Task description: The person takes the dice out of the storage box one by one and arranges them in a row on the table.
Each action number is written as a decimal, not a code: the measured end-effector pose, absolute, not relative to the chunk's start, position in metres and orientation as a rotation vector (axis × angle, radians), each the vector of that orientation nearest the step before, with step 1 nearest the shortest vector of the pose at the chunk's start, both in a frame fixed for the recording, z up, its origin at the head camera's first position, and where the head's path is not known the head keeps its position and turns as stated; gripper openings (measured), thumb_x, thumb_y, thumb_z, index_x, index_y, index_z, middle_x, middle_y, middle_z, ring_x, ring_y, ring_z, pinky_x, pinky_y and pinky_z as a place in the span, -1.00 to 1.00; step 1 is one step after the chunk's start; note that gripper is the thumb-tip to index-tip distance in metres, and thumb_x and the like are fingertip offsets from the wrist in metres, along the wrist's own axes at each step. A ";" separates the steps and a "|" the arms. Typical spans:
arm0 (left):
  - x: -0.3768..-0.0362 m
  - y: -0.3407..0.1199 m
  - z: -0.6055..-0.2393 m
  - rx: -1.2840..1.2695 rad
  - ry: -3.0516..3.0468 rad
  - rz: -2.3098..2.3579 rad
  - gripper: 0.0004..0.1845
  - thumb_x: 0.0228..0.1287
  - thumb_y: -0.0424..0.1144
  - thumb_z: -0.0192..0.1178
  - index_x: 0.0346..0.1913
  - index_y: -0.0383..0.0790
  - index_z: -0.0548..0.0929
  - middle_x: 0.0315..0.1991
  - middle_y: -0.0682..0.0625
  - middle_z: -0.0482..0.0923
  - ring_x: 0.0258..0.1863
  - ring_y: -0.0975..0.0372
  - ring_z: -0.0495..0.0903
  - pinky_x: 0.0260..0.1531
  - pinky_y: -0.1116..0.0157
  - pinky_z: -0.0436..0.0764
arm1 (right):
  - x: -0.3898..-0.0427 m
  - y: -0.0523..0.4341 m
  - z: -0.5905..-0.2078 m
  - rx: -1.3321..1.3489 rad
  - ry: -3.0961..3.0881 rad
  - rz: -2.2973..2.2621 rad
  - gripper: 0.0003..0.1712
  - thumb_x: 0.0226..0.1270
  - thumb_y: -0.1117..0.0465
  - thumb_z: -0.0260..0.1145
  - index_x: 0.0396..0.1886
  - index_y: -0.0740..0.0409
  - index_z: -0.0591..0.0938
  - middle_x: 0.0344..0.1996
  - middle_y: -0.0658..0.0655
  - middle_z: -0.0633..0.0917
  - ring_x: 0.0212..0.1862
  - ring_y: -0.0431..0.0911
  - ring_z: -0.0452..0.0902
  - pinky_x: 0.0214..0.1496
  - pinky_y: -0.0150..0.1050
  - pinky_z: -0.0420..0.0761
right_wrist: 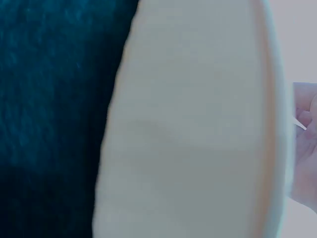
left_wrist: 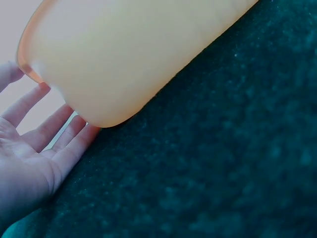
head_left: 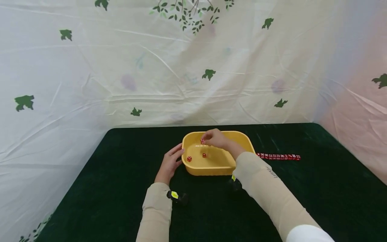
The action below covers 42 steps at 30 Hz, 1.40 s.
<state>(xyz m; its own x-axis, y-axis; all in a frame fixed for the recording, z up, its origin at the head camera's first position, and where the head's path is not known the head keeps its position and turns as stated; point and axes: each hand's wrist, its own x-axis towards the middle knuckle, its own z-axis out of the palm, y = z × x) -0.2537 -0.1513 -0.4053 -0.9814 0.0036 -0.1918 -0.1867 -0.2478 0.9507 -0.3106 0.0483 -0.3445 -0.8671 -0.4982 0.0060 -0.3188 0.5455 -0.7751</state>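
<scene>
Right hand grip: I see my right hand [head_left: 215, 138] inside the yellow tub [head_left: 245, 140], fingers curled, pinching a small red die [head_left: 202, 141] at the fingertips.
Left hand grip: my left hand [head_left: 170, 163] is flat and relaxed, holding nothing. Its straight fingers [left_wrist: 69, 133] press on the outside of the tub's left wall.
Dice in the tub: two more red dice lie on the tub's floor, one near the left wall [head_left: 189, 159] and one in the middle [head_left: 204, 155].
Right arm: it comes in from the lower right and reaches over the tub's near rim, in a beige sleeve [head_left: 269, 191].
Left arm: it comes straight up from the bottom edge, also in beige, with the hand just beside the tub.
Row of dice: a line of red dice [head_left: 278, 156] lies on the table, just right of the tub.
Table: a dark green cloth [head_left: 105, 181] covers it, and the tub sits near the back.
Room: a pale sheet [head_left: 121, 67] with green leaf prints hangs behind and at the sides.
</scene>
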 end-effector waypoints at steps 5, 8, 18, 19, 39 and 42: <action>-0.253 -0.152 -0.407 -0.231 1.840 2.381 -0.59 0.14 -0.19 0.11 0.09 -0.09 0.44 0.09 0.01 0.34 0.02 0.17 0.34 -0.03 0.13 0.35 | -0.309 0.064 -0.330 -0.653 2.646 -1.167 -0.81 0.11 0.34 0.19 -0.26 0.31 0.57 -0.37 0.13 0.59 -0.37 -0.09 0.44 -0.31 -0.29 0.48; -0.252 -0.153 -0.406 -0.221 1.835 2.385 -0.59 0.14 -0.20 0.10 0.10 -0.10 0.43 0.09 0.00 0.34 0.03 0.16 0.33 -0.03 0.12 0.34 | -0.307 0.076 -0.321 -0.615 2.643 -1.170 -0.80 0.15 0.33 0.15 -0.22 0.31 0.55 -0.33 0.15 0.57 -0.32 -0.05 0.44 -0.24 -0.22 0.47; -0.253 -0.152 -0.406 -0.216 1.829 2.385 -0.59 0.15 -0.20 0.10 0.10 -0.09 0.43 0.10 0.00 0.33 0.03 0.17 0.33 -0.04 0.13 0.35 | -0.304 0.127 -0.301 -0.504 2.675 -1.203 -0.77 0.23 0.29 0.09 -0.15 0.30 0.50 -0.22 0.27 0.51 -0.20 0.10 0.38 -0.08 -0.02 0.42; -0.253 -0.152 -0.405 -0.217 1.827 2.385 -0.59 0.14 -0.20 0.10 0.10 -0.09 0.43 0.10 0.00 0.33 0.03 0.17 0.33 -0.04 0.13 0.35 | -0.303 0.132 -0.300 -0.490 2.685 -1.206 -0.77 0.23 0.29 0.09 -0.16 0.30 0.50 -0.23 0.30 0.51 -0.21 0.10 0.38 -0.08 -0.02 0.42; -0.252 -0.151 -0.406 -0.226 1.841 2.387 -0.59 0.15 -0.20 0.10 0.10 -0.09 0.43 0.09 -0.01 0.34 0.02 0.16 0.34 -0.05 0.13 0.36 | -0.282 0.246 -0.299 -0.283 2.792 -1.213 -0.50 0.27 0.03 0.03 0.01 0.36 0.36 -0.07 0.37 0.41 -0.10 0.16 0.32 -0.02 0.06 0.33; -0.252 -0.151 -0.405 -0.228 1.842 2.388 -0.60 0.14 -0.20 0.10 0.09 -0.10 0.44 0.08 0.00 0.34 0.02 0.16 0.34 -0.05 0.14 0.37 | -0.279 0.261 -0.301 -0.266 2.811 -1.196 -0.49 0.28 0.01 -0.01 0.00 0.36 0.35 -0.07 0.38 0.40 -0.10 0.17 0.33 -0.04 0.08 0.32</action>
<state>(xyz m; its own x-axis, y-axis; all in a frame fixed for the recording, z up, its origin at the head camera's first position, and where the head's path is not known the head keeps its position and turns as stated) -0.2518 -0.1513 -0.4055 -0.9818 0.0007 -0.1900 -0.1840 -0.2537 0.9496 -0.2786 0.2607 -0.3009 -0.9821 -0.1881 -0.0014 -0.1294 0.6811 -0.7206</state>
